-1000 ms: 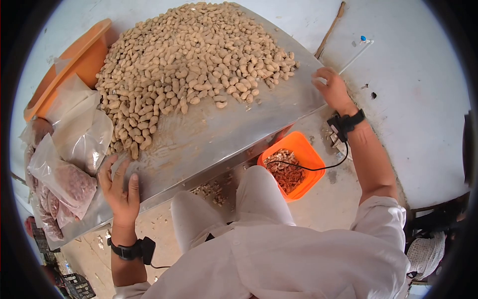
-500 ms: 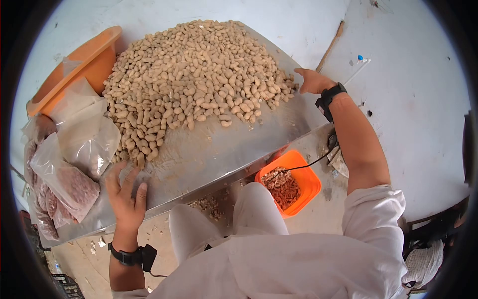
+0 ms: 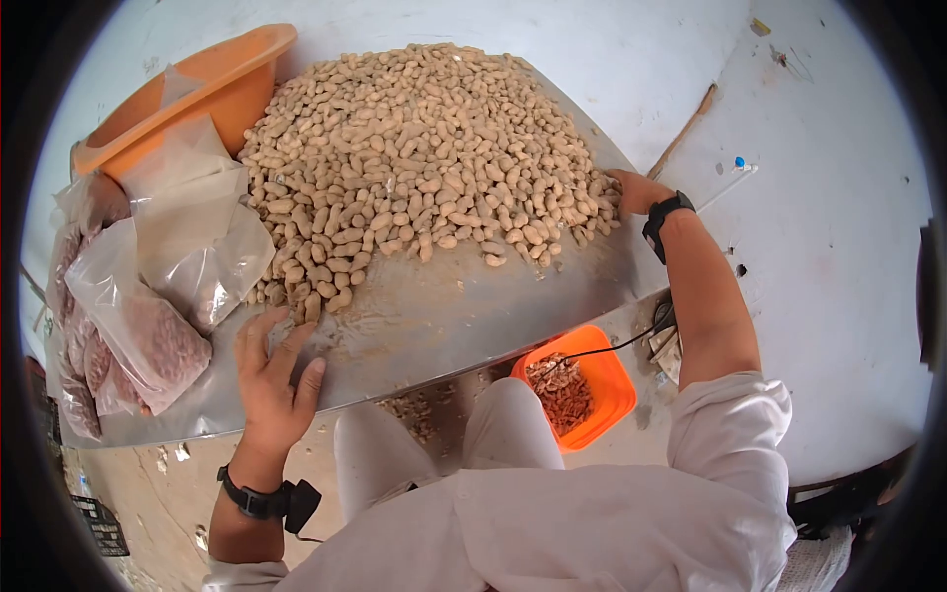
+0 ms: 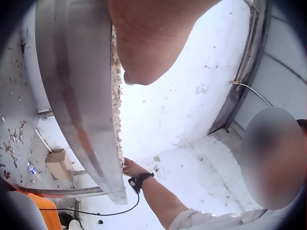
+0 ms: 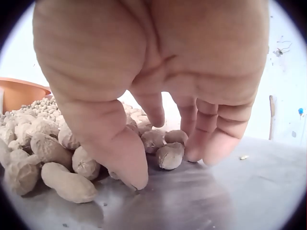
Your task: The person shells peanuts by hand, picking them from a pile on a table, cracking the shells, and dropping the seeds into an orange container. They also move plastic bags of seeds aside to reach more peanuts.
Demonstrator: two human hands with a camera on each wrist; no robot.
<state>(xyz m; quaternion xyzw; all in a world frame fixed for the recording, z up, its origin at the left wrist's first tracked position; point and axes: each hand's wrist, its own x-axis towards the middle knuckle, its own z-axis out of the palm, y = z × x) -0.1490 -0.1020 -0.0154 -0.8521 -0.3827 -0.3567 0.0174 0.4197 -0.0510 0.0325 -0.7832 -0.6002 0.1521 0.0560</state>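
Note:
A large heap of unshelled peanuts (image 3: pixel 434 148) covers much of the metal table (image 3: pixel 424 316). At the heap's right edge is my right hand (image 3: pixel 641 194); in the right wrist view that hand (image 5: pixel 158 72) reaches down with fingers spread around a few peanuts (image 5: pixel 170 155), fingertips at the tabletop. My left hand (image 3: pixel 276 390) lies with fingers apart near the table's front edge, its fingertips beside the heap's lower left corner. In the left wrist view only part of the left hand (image 4: pixel 153 38) shows, its fingers out of sight.
Left of the heap stand an orange basin (image 3: pixel 187 94) and clear plastic bags (image 3: pixel 148 326) of reddish kernels. An orange bucket (image 3: pixel 617 390) with shells or kernels is below the front edge. A stick (image 3: pixel 686 133) leans behind the right corner. Another person (image 4: pixel 273 158) appears blurred.
My right hand has moved from the table's right corner to the heap's right edge. The left hand stays near the lower left corner of the heap. The head view has shifted.

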